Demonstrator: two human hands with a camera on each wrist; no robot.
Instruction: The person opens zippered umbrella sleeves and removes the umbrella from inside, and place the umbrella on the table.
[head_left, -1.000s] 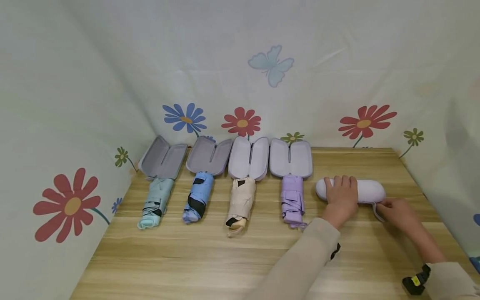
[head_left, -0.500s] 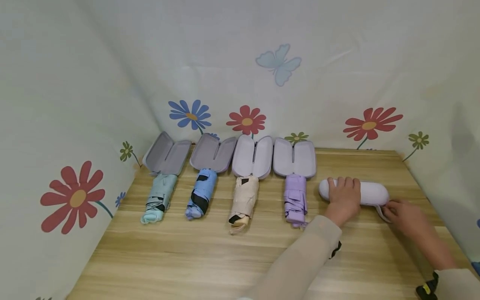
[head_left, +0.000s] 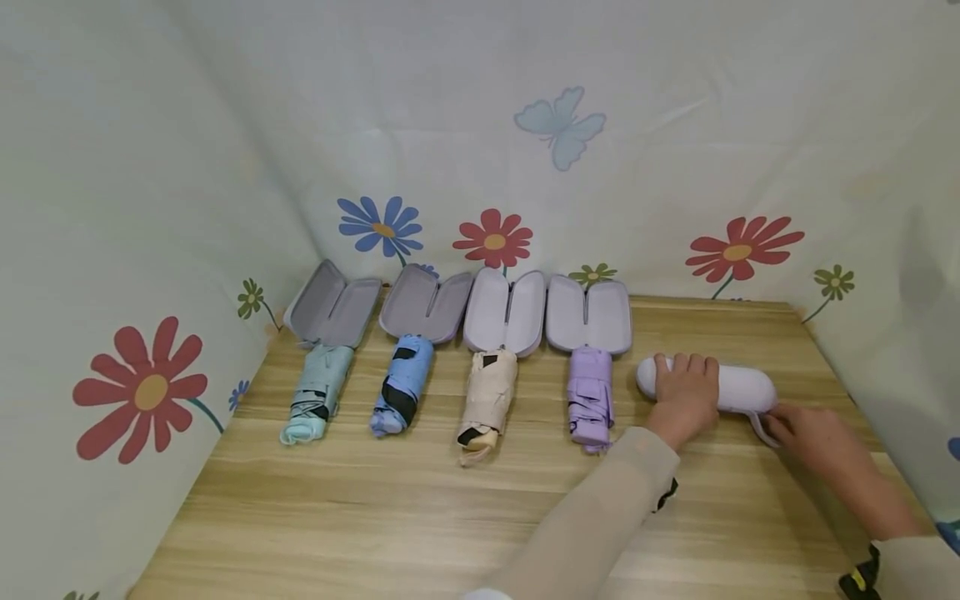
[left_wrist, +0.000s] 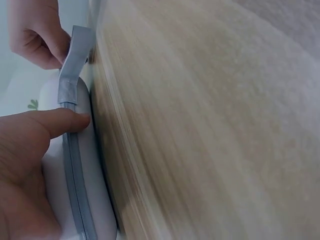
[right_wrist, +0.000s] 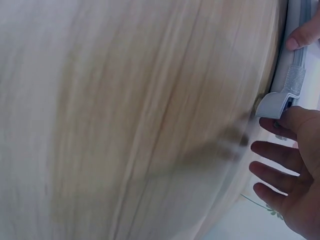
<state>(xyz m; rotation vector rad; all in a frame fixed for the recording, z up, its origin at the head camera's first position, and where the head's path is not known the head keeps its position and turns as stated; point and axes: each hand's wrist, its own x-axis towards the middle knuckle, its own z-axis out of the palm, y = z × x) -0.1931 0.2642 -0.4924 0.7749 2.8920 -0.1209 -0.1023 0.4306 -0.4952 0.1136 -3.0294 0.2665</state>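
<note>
A white hard zippered case [head_left: 748, 388] lies closed across the right part of the table. My left hand [head_left: 686, 393] grips its left half from above; in the left wrist view the thumb [left_wrist: 70, 121] lies across the grey zipper [left_wrist: 75, 172]. A grey strap loop [left_wrist: 75, 60] sticks out at the case's right end. There my right hand [head_left: 821, 442] pinches the small zipper pull [right_wrist: 281, 137] between thumb and index finger, beside the loop. Its other fingers [right_wrist: 272, 175] are spread apart. The pull is mostly hidden by the fingertips.
Several opened cases [head_left: 588, 317] stand in a row along the back wall. Before each lies a folded umbrella: teal [head_left: 322, 387], blue [head_left: 405, 383], beige [head_left: 489, 396] and purple [head_left: 590, 396]. Flower-printed cloth walls [head_left: 637, 167] enclose the wooden table [head_left: 420, 517].
The head view has shifted slightly. My left hand keeps its hold on the case, and my right hand stays at the case's right end with only slight movement. The case remains closed.
</note>
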